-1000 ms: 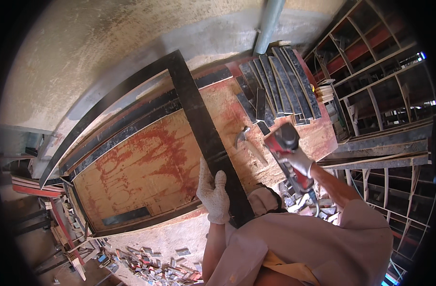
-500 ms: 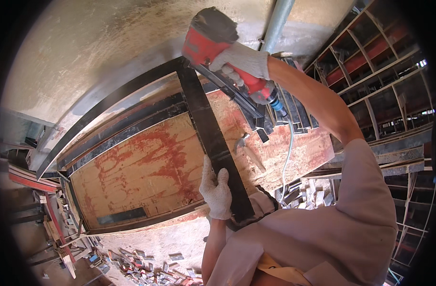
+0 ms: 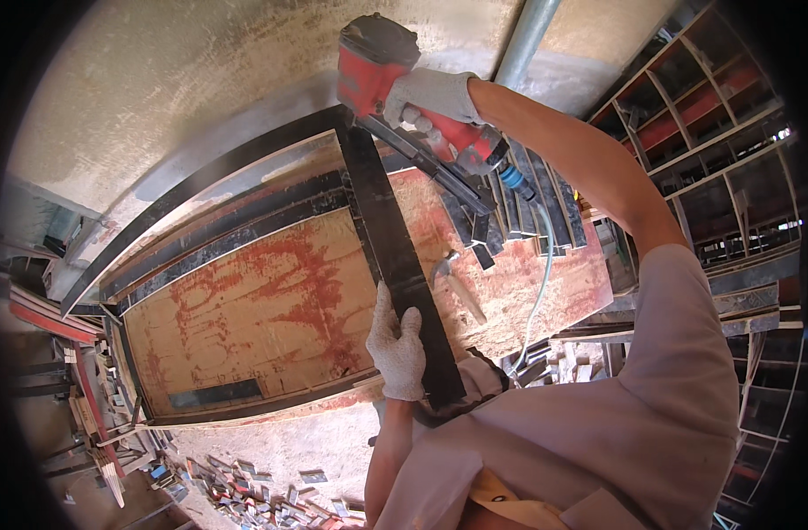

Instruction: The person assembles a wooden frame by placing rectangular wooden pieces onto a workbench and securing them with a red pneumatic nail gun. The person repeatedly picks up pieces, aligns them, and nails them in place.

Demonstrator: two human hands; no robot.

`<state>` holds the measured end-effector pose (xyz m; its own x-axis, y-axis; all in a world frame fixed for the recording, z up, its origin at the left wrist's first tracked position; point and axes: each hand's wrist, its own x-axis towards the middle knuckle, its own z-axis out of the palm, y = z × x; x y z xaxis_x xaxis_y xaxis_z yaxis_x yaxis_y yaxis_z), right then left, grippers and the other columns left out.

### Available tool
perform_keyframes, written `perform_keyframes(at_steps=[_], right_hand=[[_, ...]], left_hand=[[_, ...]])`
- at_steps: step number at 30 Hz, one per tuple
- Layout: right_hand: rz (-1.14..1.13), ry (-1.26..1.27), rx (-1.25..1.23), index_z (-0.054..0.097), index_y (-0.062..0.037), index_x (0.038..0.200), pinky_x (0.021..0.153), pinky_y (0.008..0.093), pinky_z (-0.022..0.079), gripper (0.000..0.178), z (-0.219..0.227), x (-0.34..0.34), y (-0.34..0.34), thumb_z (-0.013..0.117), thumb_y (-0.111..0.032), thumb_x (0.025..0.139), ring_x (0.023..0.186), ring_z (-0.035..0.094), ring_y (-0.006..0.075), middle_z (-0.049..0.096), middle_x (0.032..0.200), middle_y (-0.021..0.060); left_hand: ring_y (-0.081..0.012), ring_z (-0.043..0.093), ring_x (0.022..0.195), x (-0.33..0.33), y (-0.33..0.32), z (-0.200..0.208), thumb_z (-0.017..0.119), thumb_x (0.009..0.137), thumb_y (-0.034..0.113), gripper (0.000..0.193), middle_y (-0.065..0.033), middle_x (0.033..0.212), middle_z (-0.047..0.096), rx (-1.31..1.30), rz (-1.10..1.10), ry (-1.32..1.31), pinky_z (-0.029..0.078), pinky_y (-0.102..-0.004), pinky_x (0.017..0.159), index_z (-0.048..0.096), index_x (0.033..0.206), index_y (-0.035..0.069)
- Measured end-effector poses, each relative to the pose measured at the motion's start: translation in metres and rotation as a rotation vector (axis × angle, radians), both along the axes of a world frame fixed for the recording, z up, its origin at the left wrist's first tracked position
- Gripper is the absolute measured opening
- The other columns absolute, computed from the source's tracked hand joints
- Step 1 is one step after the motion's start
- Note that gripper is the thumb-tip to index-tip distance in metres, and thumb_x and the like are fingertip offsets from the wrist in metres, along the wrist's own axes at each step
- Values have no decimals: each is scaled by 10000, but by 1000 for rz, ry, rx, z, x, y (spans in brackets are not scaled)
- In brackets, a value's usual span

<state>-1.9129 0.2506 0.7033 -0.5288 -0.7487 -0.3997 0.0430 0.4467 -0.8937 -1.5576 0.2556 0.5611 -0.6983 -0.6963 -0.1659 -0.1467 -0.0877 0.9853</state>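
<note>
My right hand (image 3: 435, 95), in a pale knitted glove, is closed around the grip of a red and black nail gun (image 3: 368, 79). The gun's nose is over the far end of a black board (image 3: 390, 238), where that board meets a long black strip (image 3: 192, 181); whether they touch is hard to tell. A blue fitting joins the grip to a thin air hose (image 3: 545, 256). Nearer to me, my gloved left hand (image 3: 398, 353) grips the same black board by its left edge, thumb across the top. The board's near end reaches my body.
A red-stained plywood bench top (image 3: 254, 309) lies under the work. A claw hammer (image 3: 464, 291) rests right of the board, below several dark strips (image 3: 554, 203). Offcuts (image 3: 254, 495) litter the floor. A wall with a grey pipe (image 3: 526, 44) stands behind; stacked framed panels (image 3: 722, 132) are at right.
The nail gun and my right hand have shifted slightly left, toward the board's far end. My left hand keeps its hold on the board. The whole view has shifted a little.
</note>
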Motion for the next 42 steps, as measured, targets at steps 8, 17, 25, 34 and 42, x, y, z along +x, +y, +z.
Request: perform_keyframes(at_steps=[8, 17, 25, 34, 42], right_hand=[[60, 38, -20, 678, -7, 871, 396, 310, 422, 211, 4, 1, 5, 603, -204, 874, 463, 478, 119, 516, 622, 20], [-208, -131, -144, 652, -53, 876, 396, 282, 377, 104, -9, 101, 98, 705, -141, 858, 422, 439, 111, 455, 548, -20], [-604, -327, -253, 676, -40, 1190, 444, 260, 381, 281, -71, 269, 266, 669, -93, 914, 439, 428, 105, 466, 586, -26], [-957, -427, -269, 501, -79, 679, 518, 320, 437, 302, -107, 446, 322, 600, -116, 962, 499, 496, 176, 460, 560, 35], [-916, -24, -214, 562, -55, 682, 502, 302, 447, 273, -105, 528, 318, 643, -104, 938, 477, 540, 167, 529, 533, 59]], left_hand=[[-32, 399, 681, -3, 2, -8, 658, 888, -37, 611, 52, 788, 490, -53, 32, 24, 362, -209, 575, 495, 1476, -2], [-83, 580, 815, 5, -7, -13, 665, 905, 42, 580, -61, 959, 679, -85, -4, 42, 494, -247, 725, 499, 1455, -36], [-169, 605, 1119, 97, 35, -2, 711, 920, 113, 824, -115, 1315, 592, 233, -540, 381, 516, -291, 927, 237, 1587, 12], [-231, 631, 1114, 118, 45, -30, 675, 941, 85, 694, -192, 1345, 596, -346, -351, 258, 513, -335, 951, 332, 1531, -40], [-203, 654, 1041, 110, 40, -43, 637, 977, 63, 424, -129, 1176, 687, -187, -164, 284, 509, -318, 913, 536, 1372, -53]])
